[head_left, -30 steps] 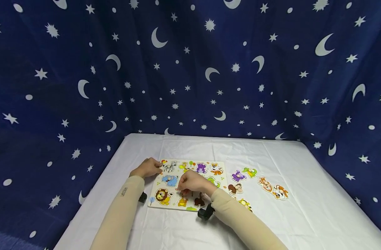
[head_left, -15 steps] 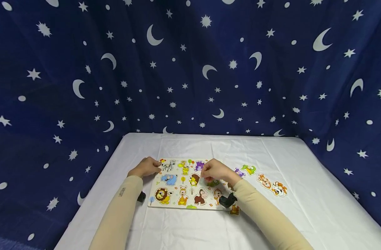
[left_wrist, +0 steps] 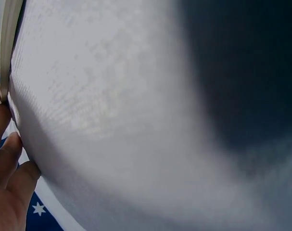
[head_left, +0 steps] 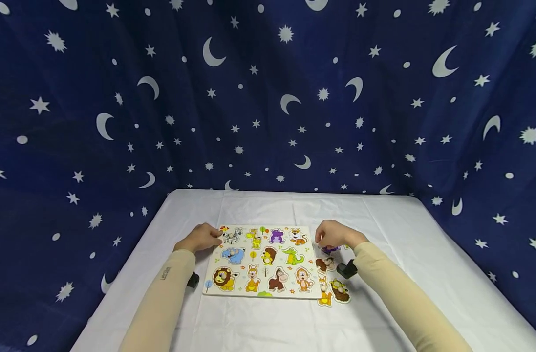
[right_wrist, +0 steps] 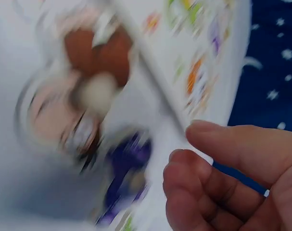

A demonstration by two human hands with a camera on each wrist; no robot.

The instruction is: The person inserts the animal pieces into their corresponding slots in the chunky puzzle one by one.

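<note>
My left hand (head_left: 202, 237) grips the upper left edge of a white animal puzzle board (head_left: 246, 291). In the left wrist view, its bent fingers (left_wrist: 28, 180) lie at the board's edge (left_wrist: 10, 43). Just off the board's right side hovers my right hand (head_left: 336, 233), fingers bent, thumb and forefinger slightly apart and nothing between them. Below it lies a purple hippo piece (head_left: 331, 250), blurred in the right wrist view. Nearer me are a gorilla piece (head_left: 324, 265), a kangaroo piece (head_left: 324, 293) and a hedgehog piece (head_left: 340, 291).
A bit of a green piece (head_left: 347, 246) shows behind the right hand; the right forearm hides the area beyond. A white cloth covers the table (head_left: 250, 322). A dark blue curtain (head_left: 250, 98) with moons and stars hangs behind it.
My right hand has moved right, from over the board's middle to beyond its right edge, uncovering the printed hedgehog and crocodile. My left hand has stayed at the board's edge.
</note>
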